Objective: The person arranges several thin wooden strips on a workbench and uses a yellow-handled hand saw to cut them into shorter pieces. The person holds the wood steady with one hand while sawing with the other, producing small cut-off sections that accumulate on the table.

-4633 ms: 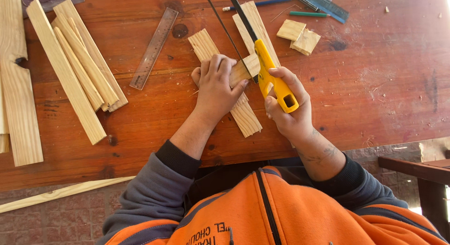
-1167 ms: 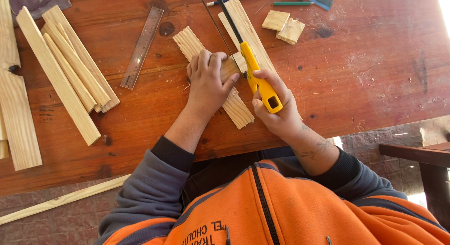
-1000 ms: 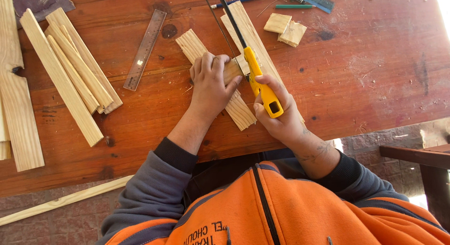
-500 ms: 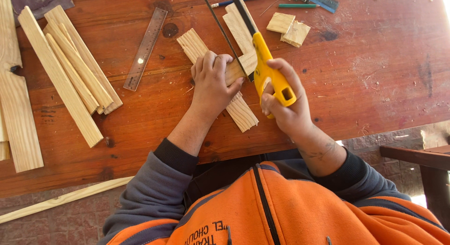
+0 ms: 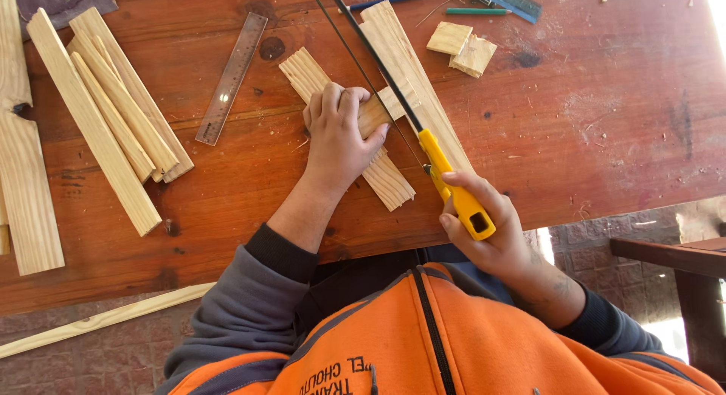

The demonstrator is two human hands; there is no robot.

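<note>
While clamped around the yellow saw handle [image 5: 463, 202], right hand [image 5: 488, 236] now drawn back toward the table edge [image 5: 227, 266], blade [image 5: 378, 66] pulled nearer through the cut than half a second ago. Left hand [image 5: 336, 134] pressed flat, pinning the small wood block [image 5: 378, 111] on a ribbed slat [image 5: 378, 168]. Beyond: steel ruler [image 5: 231, 78], stacked strips [image 5: 113, 115], two offcuts [image 5: 463, 49]. Sawing mid-stroke, judging by the pull.
</note>
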